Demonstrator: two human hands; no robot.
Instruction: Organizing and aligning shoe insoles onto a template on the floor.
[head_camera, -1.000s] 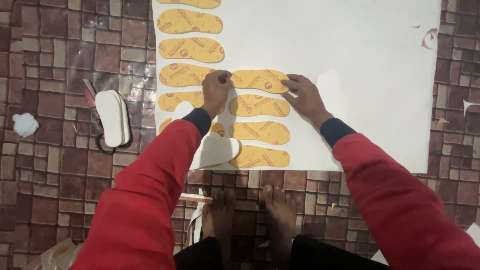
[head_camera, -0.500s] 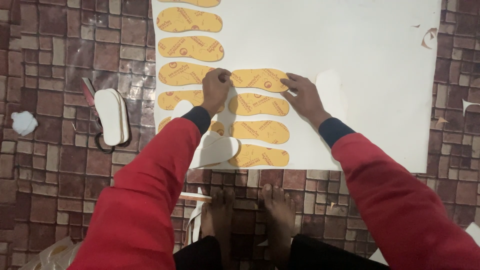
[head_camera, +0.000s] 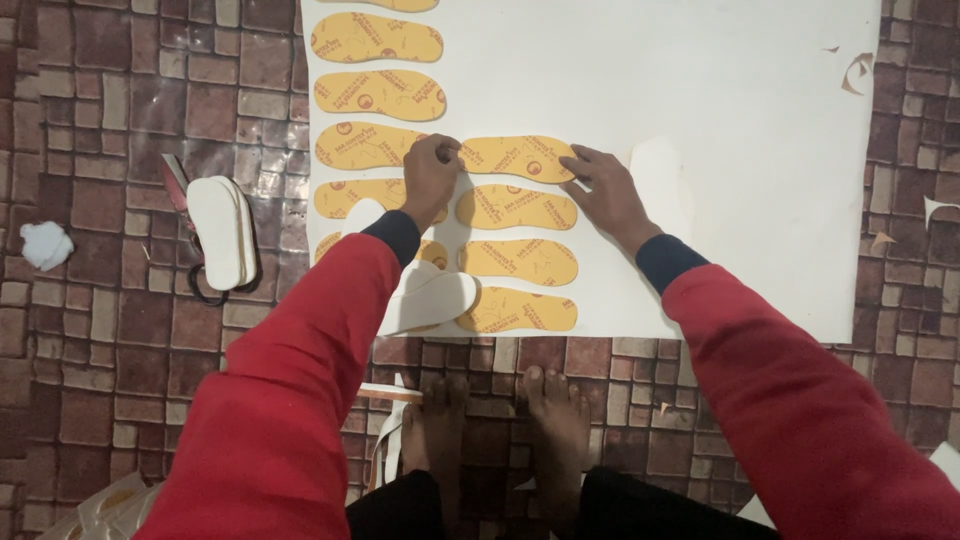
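My left hand is curled, fingertips pinching down on the near-left end of the flat yellow-orange printed insole. My right hand lies spread and flat, fingers pressing that insole's other end onto the large white sheet; neither hand lifts it. It sits at the top of the second column, mid-sheet. I count four insoles in that column. The left column shows about six, some cut off by the frame or hidden under my red sleeve. All are thin, sole-shaped, with faint red markings. Plain white sole cut-outs overlap the sheet's near edge. On the brown tiled floor, a small stack of white soles rests on scissors.
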